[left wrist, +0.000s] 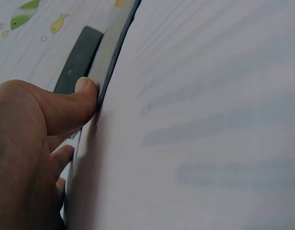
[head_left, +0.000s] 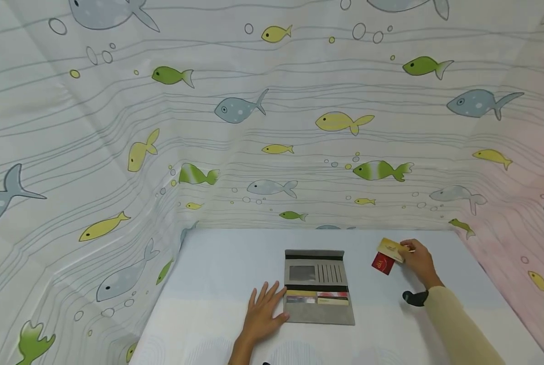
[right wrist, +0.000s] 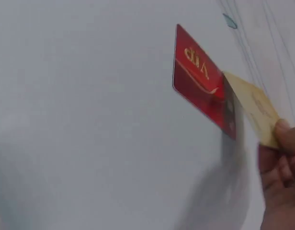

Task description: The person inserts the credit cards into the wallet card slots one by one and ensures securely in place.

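Note:
A grey wallet [head_left: 319,315] lies unfolded on the table, with several cards in its lower slots and a dark window in its upper half. My left hand [head_left: 263,315] rests at the wallet's left edge, fingers spread; in the left wrist view the thumb [left wrist: 73,108] touches that edge. Farther right, my right hand [head_left: 419,259] pinches a yellow card [head_left: 392,249] by one end. Under and beside it is a red VIP card [head_left: 383,263], flat on the table. The right wrist view shows the yellow card [right wrist: 255,105] tilted, its far corner over the red card [right wrist: 198,76].
The white table [head_left: 217,274] has pale patterns near its front edge. Cloth with printed fish [head_left: 272,121] hangs behind and on both sides. A dark band [head_left: 414,298] sits at my right wrist.

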A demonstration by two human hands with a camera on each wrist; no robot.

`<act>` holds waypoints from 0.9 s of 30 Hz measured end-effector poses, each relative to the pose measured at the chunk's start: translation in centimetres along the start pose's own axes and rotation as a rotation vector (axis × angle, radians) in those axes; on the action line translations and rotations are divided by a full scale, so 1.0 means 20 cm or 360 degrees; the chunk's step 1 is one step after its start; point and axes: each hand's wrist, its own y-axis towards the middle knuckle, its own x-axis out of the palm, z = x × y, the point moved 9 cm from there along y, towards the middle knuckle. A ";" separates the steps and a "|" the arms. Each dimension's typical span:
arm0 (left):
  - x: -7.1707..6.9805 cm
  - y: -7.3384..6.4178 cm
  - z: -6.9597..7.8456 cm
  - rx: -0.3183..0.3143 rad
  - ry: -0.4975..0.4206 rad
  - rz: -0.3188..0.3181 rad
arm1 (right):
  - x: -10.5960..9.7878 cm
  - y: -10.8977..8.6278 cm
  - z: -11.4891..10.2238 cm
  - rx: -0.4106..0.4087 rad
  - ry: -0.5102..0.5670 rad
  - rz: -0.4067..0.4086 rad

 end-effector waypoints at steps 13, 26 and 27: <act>0.01 0.01 -0.01 -0.0038 0.0057 -0.0034 | 0.03 -0.12 -0.08 0.0033 0.0688 0.0117; 0.01 0.02 0.00 -0.0046 0.0034 -0.0045 | 0.28 -0.27 -0.20 -0.0052 0.0553 -0.0171; 0.01 0.02 0.00 -0.0046 0.0037 -0.0046 | 0.29 -0.27 -0.20 -0.0054 0.0558 -0.0177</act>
